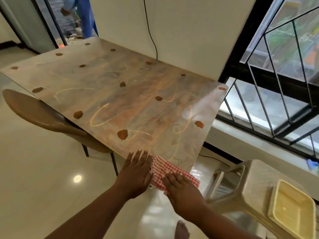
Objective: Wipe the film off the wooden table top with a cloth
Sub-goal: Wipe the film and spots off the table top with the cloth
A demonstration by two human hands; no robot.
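barely begun by the look of it: the red-checked cloth [170,171] sits at the near edge of the desk [107,78], right hand [183,190] flat on it, left hand [136,173] flat beside, while brown blobs [122,134] and pale smeared streaks [101,116] cover nearly all the top.

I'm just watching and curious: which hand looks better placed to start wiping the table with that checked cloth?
Probably the right hand: it lies flat on the red checked cloth at the table top's near edge. The left hand rests beside the cloth.
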